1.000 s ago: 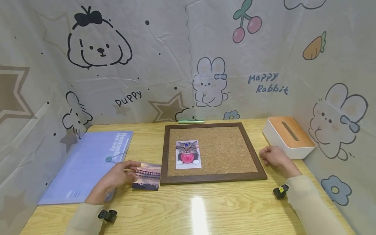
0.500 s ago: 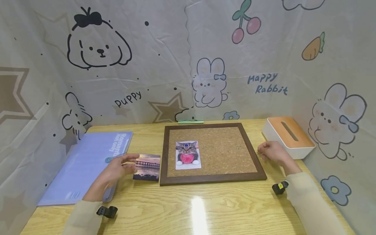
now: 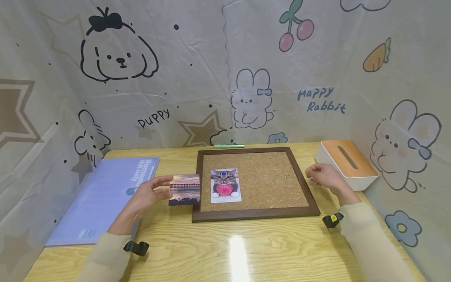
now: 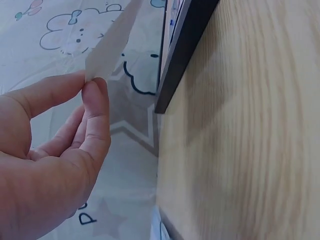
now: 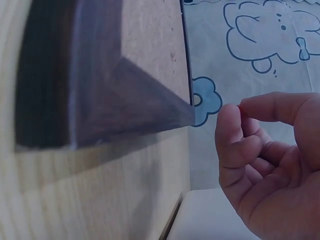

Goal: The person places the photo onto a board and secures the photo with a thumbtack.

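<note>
My left hand (image 3: 148, 196) pinches the left edge of a photo print (image 3: 184, 190) of a pier at sunset, between thumb and fingers. In the left wrist view, the photo's pale back (image 4: 107, 50) stands tilted, and the photo's right edge overlaps the frame of a cork board (image 3: 271, 180) in the head view. On the board lies a cat photo (image 3: 225, 192) with a blue spot near its top. Beside the board's right edge, my right hand (image 3: 325, 178) has thumb and index fingertips together; a tiny reddish thing (image 5: 240, 106) peeks out between them, its kind too small to make out.
A translucent purple document folder (image 3: 102, 196) lies at the left. At the back right stands a white tissue box (image 3: 356, 178) with a wooden lid, close behind my right hand. A green pen-like stick (image 3: 229, 146) lies behind the board, against the printed curtain (image 3: 197, 78).
My left hand has raised the pier photo and carried it rightward, from the tabletop beside the board to over its left frame. My right hand has shifted slightly up and left.
</note>
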{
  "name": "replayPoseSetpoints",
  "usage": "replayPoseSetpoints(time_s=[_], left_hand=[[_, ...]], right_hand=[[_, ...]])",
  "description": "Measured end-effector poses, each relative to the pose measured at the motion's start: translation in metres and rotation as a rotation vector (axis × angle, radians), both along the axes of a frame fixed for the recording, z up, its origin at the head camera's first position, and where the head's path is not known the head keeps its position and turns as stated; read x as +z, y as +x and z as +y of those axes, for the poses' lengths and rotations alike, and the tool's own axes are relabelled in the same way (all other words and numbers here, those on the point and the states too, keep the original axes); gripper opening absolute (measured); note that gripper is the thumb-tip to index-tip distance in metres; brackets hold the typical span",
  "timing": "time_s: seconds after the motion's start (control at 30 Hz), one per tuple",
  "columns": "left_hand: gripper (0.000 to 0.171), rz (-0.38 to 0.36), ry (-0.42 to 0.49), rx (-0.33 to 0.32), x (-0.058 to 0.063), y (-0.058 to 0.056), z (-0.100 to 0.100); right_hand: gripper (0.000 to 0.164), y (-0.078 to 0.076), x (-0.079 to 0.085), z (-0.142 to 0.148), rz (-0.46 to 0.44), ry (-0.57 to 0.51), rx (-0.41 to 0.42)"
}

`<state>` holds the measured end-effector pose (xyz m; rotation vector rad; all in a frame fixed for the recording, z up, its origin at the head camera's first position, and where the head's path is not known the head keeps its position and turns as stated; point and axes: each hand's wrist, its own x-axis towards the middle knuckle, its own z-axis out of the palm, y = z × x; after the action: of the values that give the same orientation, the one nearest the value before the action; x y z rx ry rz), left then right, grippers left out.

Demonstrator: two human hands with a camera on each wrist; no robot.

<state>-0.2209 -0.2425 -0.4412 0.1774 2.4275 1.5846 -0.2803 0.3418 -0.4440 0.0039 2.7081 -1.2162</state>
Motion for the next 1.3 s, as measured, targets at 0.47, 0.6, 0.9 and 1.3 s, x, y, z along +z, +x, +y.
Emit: replayPoseSetpoints(time_s=[0.47,0.6,0.9,1.3], left_hand=[[0.059,0.022,0.049,-0.001,0.005,-0.022,0.051],[0.057,0.007,0.072,0.002,0.007,-0.026,0.07],[0.054,0.01,0.06,0.0,0.004,-0.036,0.104],[0.062,-0.028,0.163,-0.031,-0.004,-0.045,0.154]], right_hand=[[0.034,-0.01,0.008,-0.012,0.021,-0.033,0.025],[0.038,-0.012,0.011,-0.017,0.025,-0.063,0.044],[0.036,-0.016,0.016,-0.026,0.076,-0.117,0.043],[0.039,-0.02,0.021,-0.042,0.047,-0.195,0.067]])
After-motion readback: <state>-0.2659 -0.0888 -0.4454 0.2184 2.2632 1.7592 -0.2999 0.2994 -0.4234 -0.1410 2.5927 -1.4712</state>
